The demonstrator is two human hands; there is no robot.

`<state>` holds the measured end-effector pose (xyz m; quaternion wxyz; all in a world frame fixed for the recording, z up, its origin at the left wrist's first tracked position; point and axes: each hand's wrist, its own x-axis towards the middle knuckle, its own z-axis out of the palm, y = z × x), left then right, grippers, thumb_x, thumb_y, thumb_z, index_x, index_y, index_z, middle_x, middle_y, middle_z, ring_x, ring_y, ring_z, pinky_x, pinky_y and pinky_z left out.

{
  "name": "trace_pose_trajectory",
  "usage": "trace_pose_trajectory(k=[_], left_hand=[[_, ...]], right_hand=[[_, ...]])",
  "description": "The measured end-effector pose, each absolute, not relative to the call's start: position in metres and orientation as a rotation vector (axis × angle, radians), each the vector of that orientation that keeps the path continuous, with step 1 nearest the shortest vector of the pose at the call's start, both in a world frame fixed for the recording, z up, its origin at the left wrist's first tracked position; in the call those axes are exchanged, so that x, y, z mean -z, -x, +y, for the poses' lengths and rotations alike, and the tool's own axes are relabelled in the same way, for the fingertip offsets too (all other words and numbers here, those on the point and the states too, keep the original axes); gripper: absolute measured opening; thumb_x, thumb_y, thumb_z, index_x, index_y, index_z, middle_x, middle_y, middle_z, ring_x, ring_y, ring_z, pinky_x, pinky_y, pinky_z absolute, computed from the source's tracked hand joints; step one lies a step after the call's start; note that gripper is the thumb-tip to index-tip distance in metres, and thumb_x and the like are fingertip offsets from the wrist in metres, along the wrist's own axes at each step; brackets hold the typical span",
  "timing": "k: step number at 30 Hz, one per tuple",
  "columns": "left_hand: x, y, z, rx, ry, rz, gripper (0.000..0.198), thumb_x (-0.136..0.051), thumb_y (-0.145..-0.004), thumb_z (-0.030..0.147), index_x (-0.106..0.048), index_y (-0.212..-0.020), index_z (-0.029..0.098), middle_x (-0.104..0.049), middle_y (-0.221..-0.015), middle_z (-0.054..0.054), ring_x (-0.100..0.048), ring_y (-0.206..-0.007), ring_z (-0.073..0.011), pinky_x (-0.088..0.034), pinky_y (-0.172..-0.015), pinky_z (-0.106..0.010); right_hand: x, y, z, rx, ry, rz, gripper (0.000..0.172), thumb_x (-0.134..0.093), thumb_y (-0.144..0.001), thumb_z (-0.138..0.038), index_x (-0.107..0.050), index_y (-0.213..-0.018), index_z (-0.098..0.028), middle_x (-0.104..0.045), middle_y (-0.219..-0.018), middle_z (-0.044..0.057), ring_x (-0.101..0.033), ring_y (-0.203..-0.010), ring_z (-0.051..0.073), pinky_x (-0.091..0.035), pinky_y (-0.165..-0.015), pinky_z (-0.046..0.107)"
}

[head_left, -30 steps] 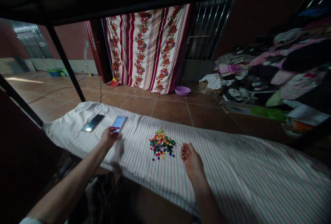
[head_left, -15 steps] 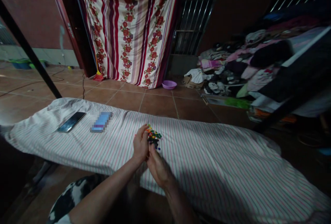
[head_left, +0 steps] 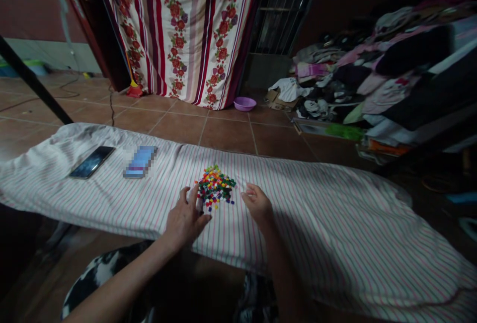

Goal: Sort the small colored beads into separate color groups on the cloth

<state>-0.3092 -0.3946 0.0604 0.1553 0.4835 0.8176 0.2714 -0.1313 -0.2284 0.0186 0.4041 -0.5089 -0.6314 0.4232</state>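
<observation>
A loose pile of small multicoloured beads or pellets (head_left: 216, 186) lies on the striped cloth (head_left: 316, 223); they are too small for me to tell their exact kind. At the pile's left edge is my left hand (head_left: 186, 216), its fingers spread and curved, with the thumb pointing right below the pile. On the other side, a little apart from the pieces, my right hand (head_left: 258, 201) hovers with its fingers loosely bent and apart. I see nothing held in either hand.
A dark phone (head_left: 92, 162) and a second phone with a blurred-out blue screen (head_left: 139, 162) lie left on the cloth. Beyond the cloth are a purple basin (head_left: 245, 104), a hanging floral curtain (head_left: 194, 40) and heaped clothes (head_left: 357, 69). A dark pole (head_left: 35, 79) slants at left.
My hands were together over the pile and have parted, the left moving left and the right moving right. More of the pile shows. The view has tipped downward.
</observation>
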Motion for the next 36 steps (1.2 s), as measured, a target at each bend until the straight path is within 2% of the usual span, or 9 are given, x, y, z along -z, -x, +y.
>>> trace_pose_trajectory(k=[5, 9, 11, 15, 22, 29, 32, 36], left_hand=[[-0.042, 0.32, -0.391, -0.788, -1.47, 2.262, 0.077, -0.072, -0.074, 0.034, -0.038, -0.143, 0.024, -0.045, -0.139, -0.017, -0.058, -0.118, -0.0327, -0.049, -0.094, -0.043], [-0.036, 0.33, -0.366, -0.95, -1.347, 2.146, 0.073, -0.074, -0.069, 0.028, -0.047, -0.136, 0.024, -0.053, -0.129, -0.014, -0.064, -0.101, -0.0276, -0.049, -0.091, -0.039], [-0.035, 0.334, -0.356, -0.998, -1.355, 2.092, 0.067, -0.072, -0.069, 0.024, -0.051, -0.133, 0.024, -0.054, -0.127, -0.013, -0.064, -0.097, -0.0252, -0.05, -0.09, -0.038], [-0.034, 0.339, -0.346, -1.038, -1.419, 2.076, 0.058, -0.065, -0.074, 0.021, -0.055, -0.131, 0.019, -0.056, -0.121, -0.014, -0.062, -0.101, -0.0259, -0.049, -0.094, -0.041], [-0.036, 0.346, -0.342, -1.192, -1.384, 1.992, 0.041, -0.064, -0.077, 0.03, -0.066, -0.117, 0.022, -0.059, -0.11, -0.009, -0.063, -0.095, -0.0218, -0.051, -0.094, -0.04], [-0.049, 0.345, -0.338, -1.051, -1.401, 2.076, 0.039, -0.059, -0.082, 0.031, -0.065, -0.117, 0.017, -0.057, -0.113, -0.012, -0.064, -0.091, -0.021, -0.053, -0.089, -0.039], [-0.055, 0.345, -0.335, -0.933, -1.428, 2.155, 0.038, -0.048, -0.09, 0.034, -0.063, -0.119, 0.015, -0.055, -0.113, -0.013, -0.064, -0.094, -0.0209, -0.052, -0.091, -0.038], [-0.06, 0.344, -0.333, -0.766, -1.497, 2.251, 0.038, -0.036, -0.094, 0.025, -0.057, -0.123, 0.014, -0.056, -0.115, -0.013, -0.063, -0.099, -0.0203, -0.05, -0.093, -0.036]], right_hand=[[-0.002, 0.144, -0.23, -0.72, 1.256, -1.978, 0.035, -0.052, -0.074, -0.024, -0.07, -0.103, -0.019, -0.068, -0.089, 0.007, -0.062, -0.075, 0.019, -0.051, -0.076, 0.033], [0.001, 0.154, -0.23, -0.546, 1.197, -2.065, 0.037, -0.046, -0.078, -0.019, -0.071, -0.105, -0.019, -0.067, -0.087, 0.008, -0.062, -0.076, 0.019, -0.052, -0.078, 0.032], [0.002, 0.158, -0.229, -0.525, 1.162, -2.071, 0.037, -0.045, -0.08, -0.02, -0.07, -0.107, -0.02, -0.067, -0.085, 0.008, -0.062, -0.077, 0.02, -0.052, -0.079, 0.032], [0.002, 0.165, -0.231, -0.587, 1.061, -2.103, 0.04, -0.042, -0.083, -0.017, -0.069, -0.113, -0.021, -0.069, -0.092, 0.009, -0.065, -0.086, 0.022, -0.053, -0.084, 0.034], [-0.014, 0.178, -0.237, -0.673, 0.939, -2.201, 0.041, -0.04, -0.087, -0.014, -0.071, -0.112, -0.023, -0.07, -0.106, 0.008, -0.065, -0.1, 0.022, -0.051, -0.092, 0.034], [-0.02, 0.181, -0.234, -0.55, 1.047, -2.054, 0.034, -0.042, -0.088, -0.019, -0.075, -0.098, -0.022, -0.068, -0.098, 0.008, -0.065, -0.092, 0.02, -0.051, -0.085, 0.031], [-0.011, 0.178, -0.225, -0.406, 1.128, -1.965, 0.036, -0.04, -0.087, -0.016, -0.073, -0.101, -0.019, -0.065, -0.097, 0.01, -0.062, -0.092, 0.021, -0.051, -0.087, 0.033], [-0.001, 0.178, -0.211, -0.275, 1.192, -1.985, 0.039, -0.039, -0.084, -0.01, -0.071, -0.106, -0.015, -0.063, -0.095, 0.011, -0.061, -0.092, 0.022, -0.051, -0.088, 0.035]])
